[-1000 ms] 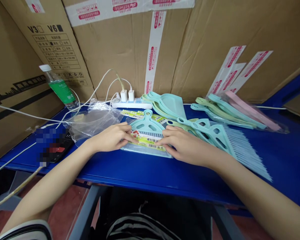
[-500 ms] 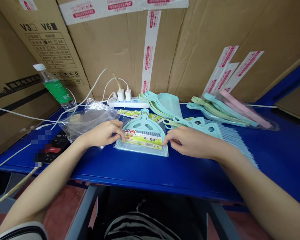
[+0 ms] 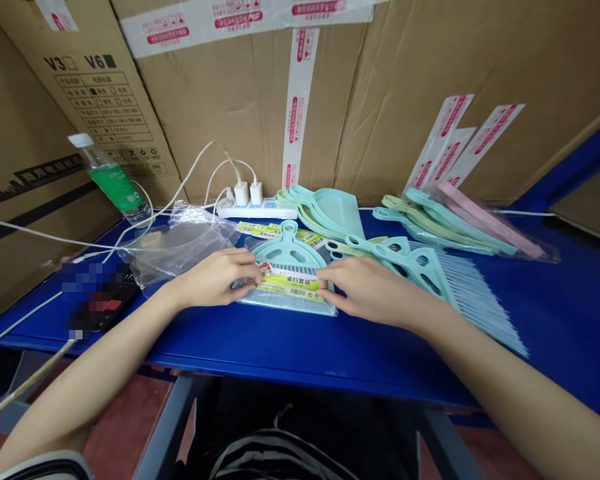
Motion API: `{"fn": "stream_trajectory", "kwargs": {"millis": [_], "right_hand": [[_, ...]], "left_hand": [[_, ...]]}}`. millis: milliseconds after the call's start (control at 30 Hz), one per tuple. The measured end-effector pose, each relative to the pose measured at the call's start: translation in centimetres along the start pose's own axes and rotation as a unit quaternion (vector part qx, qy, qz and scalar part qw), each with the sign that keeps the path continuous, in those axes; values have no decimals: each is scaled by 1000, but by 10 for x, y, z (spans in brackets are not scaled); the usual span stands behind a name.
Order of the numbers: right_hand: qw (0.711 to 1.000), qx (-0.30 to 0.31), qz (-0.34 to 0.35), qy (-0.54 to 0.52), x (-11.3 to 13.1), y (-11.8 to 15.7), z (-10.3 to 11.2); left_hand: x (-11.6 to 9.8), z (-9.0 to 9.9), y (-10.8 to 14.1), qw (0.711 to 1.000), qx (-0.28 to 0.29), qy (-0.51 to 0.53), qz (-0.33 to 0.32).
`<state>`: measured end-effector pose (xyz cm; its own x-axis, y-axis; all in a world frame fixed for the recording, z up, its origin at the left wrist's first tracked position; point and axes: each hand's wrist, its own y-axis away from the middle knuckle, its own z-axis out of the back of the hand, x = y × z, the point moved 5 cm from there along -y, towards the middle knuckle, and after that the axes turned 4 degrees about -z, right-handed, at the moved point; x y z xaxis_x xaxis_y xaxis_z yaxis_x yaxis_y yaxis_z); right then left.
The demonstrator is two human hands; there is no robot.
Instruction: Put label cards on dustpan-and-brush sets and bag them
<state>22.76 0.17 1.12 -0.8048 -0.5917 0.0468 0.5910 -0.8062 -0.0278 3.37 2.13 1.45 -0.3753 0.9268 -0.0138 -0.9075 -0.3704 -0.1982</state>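
Observation:
A light-blue dustpan and brush set (image 3: 289, 253) in a clear bag lies flat before me, its handle pointing away. Across its front part is a yellow-green printed label card (image 3: 294, 284). My left hand (image 3: 225, 276) is closed, thumb and fingers pinching the card's left end. At the right end, my right hand (image 3: 365, 288) pinches it with thumb and forefinger. Whether the fingers also grip the plastic beneath is hidden. Beside my right hand lie loose brushes (image 3: 425, 267) with pale blue bristles. More label cards (image 3: 260, 230) rest behind the set.
Crumpled clear bags (image 3: 177, 243) lie left of the set. Stacked dustpans (image 3: 337, 207) and bagged green, blue and pink sets (image 3: 480, 230) stand toward the back. A power strip (image 3: 260, 209), white cables, a bottle (image 3: 117, 187) and a phone (image 3: 113, 303) are also on the blue table (image 3: 280, 347).
Both hands have moved inward along the label card, their fingers now over its ends. The loose brushes at right have shifted slightly toward me.

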Motion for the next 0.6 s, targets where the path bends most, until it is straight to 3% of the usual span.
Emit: {"fn": "stream_trajectory", "kwargs": {"millis": [267, 600], "right_hand": [[992, -76, 97, -17, 14, -5, -8], [992, -6, 58, -116, -5, 0, -5]], "left_hand": [[-11, -12, -5, 998, 51, -21, -15], [0, 1, 1, 997, 53, 8, 47]]}}
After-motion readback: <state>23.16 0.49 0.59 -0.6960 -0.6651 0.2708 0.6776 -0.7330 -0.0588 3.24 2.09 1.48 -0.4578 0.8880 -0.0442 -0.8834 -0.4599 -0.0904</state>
